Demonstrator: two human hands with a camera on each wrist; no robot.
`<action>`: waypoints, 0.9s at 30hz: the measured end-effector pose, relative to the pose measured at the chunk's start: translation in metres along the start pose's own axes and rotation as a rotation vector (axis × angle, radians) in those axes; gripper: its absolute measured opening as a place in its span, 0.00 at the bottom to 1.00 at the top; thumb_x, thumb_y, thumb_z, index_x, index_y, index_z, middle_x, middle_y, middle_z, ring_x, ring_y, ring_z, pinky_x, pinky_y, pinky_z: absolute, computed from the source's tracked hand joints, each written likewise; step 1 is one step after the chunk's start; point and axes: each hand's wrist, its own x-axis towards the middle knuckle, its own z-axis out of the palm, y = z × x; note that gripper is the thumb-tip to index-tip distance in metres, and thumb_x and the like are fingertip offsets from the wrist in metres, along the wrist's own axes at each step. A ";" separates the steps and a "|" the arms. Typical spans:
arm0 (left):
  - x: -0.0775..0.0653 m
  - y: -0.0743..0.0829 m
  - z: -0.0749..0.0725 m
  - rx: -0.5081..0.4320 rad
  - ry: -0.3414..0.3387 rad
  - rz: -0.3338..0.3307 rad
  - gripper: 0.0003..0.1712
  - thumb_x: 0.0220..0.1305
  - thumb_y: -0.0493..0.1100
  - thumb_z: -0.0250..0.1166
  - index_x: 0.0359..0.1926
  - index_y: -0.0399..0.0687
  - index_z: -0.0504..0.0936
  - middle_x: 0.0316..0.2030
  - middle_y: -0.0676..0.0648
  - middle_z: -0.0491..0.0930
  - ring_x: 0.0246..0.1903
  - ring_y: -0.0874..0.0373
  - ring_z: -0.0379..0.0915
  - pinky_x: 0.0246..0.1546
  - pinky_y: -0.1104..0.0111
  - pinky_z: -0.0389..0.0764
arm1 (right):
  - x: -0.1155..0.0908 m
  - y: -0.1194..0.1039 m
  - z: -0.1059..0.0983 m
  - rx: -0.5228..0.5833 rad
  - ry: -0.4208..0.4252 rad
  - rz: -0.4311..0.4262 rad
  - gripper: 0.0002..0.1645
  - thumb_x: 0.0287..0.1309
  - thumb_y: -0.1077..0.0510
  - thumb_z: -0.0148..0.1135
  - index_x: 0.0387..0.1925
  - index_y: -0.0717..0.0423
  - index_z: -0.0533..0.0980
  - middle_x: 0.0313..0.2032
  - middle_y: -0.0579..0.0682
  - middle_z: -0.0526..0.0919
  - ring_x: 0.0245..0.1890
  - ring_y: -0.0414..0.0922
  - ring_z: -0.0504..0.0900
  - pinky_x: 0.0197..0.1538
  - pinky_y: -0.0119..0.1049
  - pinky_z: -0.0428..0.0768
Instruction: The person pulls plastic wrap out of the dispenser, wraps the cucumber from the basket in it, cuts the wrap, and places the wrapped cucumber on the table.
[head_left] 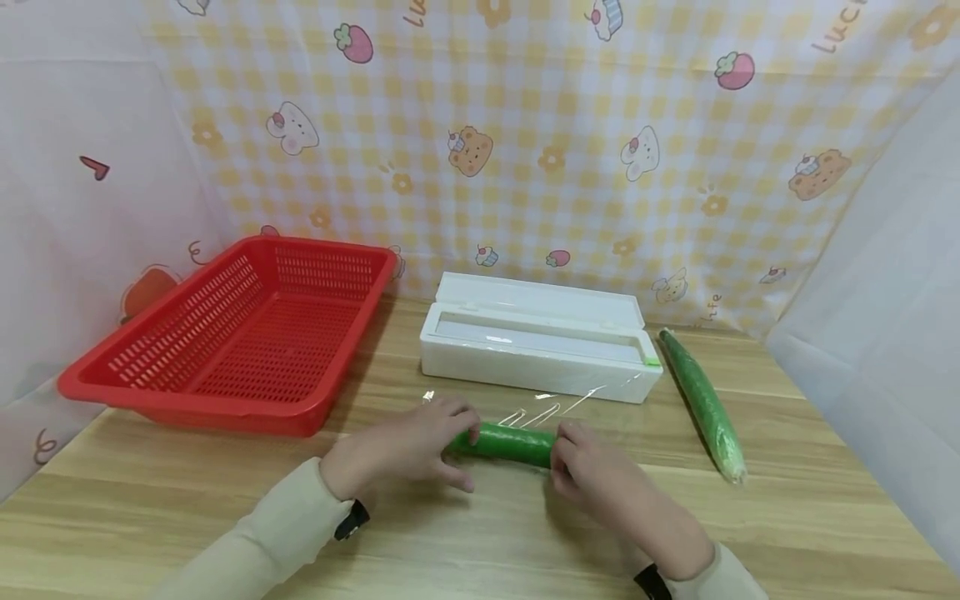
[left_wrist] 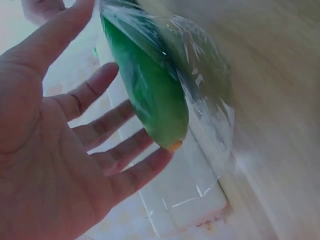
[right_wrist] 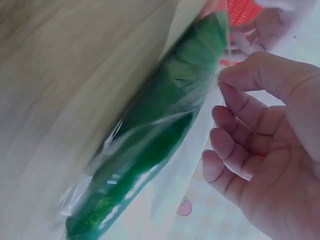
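Note:
A green cucumber (head_left: 510, 443) lies crosswise on the table, with clear plastic wrap (right_wrist: 175, 120) round it. My left hand (head_left: 420, 446) is at its left end, fingers over the far side and thumb apart on the near side. The left wrist view shows the fingers of that hand (left_wrist: 65, 135) spread and nearly straight beside the cucumber (left_wrist: 150, 85), while loose wrap (left_wrist: 210, 75) stands off it. At the other end, my right hand (head_left: 600, 471) pinches the wrap between thumb and forefinger. Its other fingers (right_wrist: 225, 140) are loosely bent.
Behind the cucumber stands a white plastic wrap dispenser box (head_left: 536, 362), lid raised, a green piece (head_left: 652, 362) at its right end. A second wrapped cucumber (head_left: 703, 404) lies at the right. The red basket (head_left: 318, 400) occupies the left, and a patterned cloth (head_left: 525, 192) hangs behind.

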 end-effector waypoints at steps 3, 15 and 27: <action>0.003 0.004 0.004 0.143 0.019 0.000 0.26 0.47 0.64 0.68 0.36 0.54 0.69 0.43 0.55 0.69 0.42 0.58 0.63 0.43 0.64 0.70 | 0.000 0.004 0.001 -0.003 0.049 -0.013 0.10 0.42 0.63 0.68 0.21 0.52 0.72 0.31 0.44 0.71 0.33 0.39 0.67 0.36 0.32 0.73; 0.020 0.028 0.014 0.578 0.177 0.010 0.29 0.46 0.66 0.65 0.42 0.51 0.79 0.44 0.51 0.75 0.40 0.55 0.72 0.39 0.62 0.75 | 0.001 0.007 0.003 -0.031 0.119 0.006 0.10 0.46 0.63 0.67 0.27 0.55 0.72 0.30 0.44 0.71 0.32 0.38 0.68 0.35 0.32 0.72; 0.024 0.013 0.006 0.211 0.199 0.121 0.09 0.59 0.42 0.61 0.24 0.53 0.72 0.21 0.58 0.68 0.21 0.66 0.61 0.21 0.75 0.65 | -0.008 0.015 -0.004 0.048 -0.033 0.112 0.27 0.42 0.45 0.71 0.36 0.56 0.68 0.34 0.45 0.71 0.36 0.40 0.70 0.42 0.36 0.75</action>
